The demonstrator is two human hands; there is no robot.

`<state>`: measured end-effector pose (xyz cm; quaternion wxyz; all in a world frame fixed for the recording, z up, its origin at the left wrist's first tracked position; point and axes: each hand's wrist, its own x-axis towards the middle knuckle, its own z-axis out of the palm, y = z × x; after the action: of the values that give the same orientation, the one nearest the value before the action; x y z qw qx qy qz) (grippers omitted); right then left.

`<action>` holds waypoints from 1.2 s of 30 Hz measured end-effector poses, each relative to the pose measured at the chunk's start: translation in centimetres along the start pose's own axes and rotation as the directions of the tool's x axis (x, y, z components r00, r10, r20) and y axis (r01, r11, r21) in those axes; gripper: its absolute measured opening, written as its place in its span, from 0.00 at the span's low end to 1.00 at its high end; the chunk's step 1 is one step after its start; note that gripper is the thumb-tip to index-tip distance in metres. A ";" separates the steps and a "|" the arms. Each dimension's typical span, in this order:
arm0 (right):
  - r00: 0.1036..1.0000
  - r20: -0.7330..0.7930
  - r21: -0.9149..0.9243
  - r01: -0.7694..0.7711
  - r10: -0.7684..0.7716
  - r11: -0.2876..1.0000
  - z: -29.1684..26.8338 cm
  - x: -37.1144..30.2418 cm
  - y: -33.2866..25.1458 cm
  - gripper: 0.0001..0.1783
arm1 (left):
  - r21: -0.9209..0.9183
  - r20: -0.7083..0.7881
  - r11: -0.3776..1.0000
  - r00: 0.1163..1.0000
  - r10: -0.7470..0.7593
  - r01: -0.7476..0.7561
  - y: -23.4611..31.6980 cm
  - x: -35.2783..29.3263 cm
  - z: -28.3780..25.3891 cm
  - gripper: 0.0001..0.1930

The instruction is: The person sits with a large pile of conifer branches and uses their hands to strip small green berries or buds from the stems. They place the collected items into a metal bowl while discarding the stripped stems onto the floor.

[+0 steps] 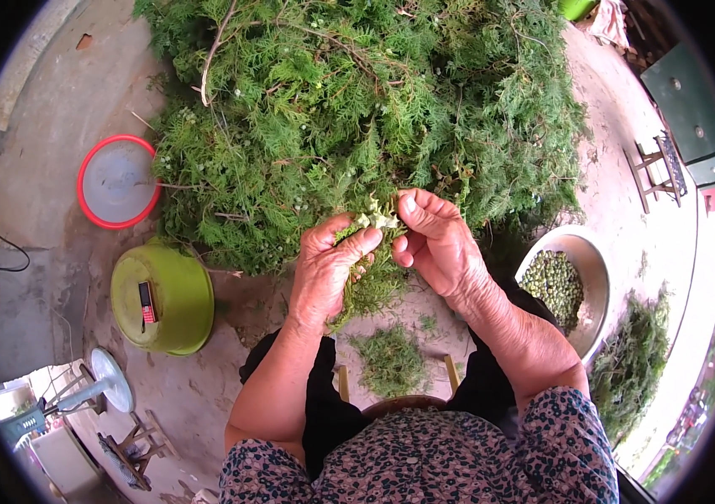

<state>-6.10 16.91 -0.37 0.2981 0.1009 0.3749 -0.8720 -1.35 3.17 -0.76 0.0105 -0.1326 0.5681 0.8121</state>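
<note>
My left hand (324,265) is closed around a leafy evergreen sprig (370,290), whose feathery green fronds hang below the fingers. At its top, by the left thumb, sits a cluster of pale green knobbly cones (377,218). Close against the right side of that cluster, my right hand (443,245) pinches with thumb and forefinger; what lies between the fingertips is too small to make out. Beyond both hands spreads a big heap of cut evergreen branches (332,109). A metal basin (599,269) to the right holds many loose green cones (552,286).
At the left are a red-rimmed basin (81,189) and an upturned green tub (185,294) with a phone (147,302) on it. A fan (110,378) stands lower left. Stripped sprigs lie in a small pile (391,359) between my legs and a larger pile (634,365) at right.
</note>
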 end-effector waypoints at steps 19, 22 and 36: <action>0.983 -0.172 0.130 0.093 -0.070 0.987 0.1 -0.9 0.7 0.06 | -0.182 0.075 0.970 0.986 -0.151 0.162 -1.4 0.4 0.8 0.05; 0.869 -0.152 -0.328 0.405 -0.470 0.854 0.2 -0.7 1.2 0.06 | -0.049 -0.014 0.998 1.000 0.028 -0.028 -1.6 0.1 1.6 0.04; 0.996 -0.023 0.015 0.092 -0.092 0.996 -1.0 0.2 -1.6 0.08 | -0.044 -0.075 0.997 0.996 0.053 -0.057 -0.2 0.0 1.0 0.05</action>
<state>-7.25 18.39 -0.19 0.2527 0.0954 0.3754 -0.8866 -1.50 4.23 -0.65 -0.0359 -0.1472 0.5527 0.8195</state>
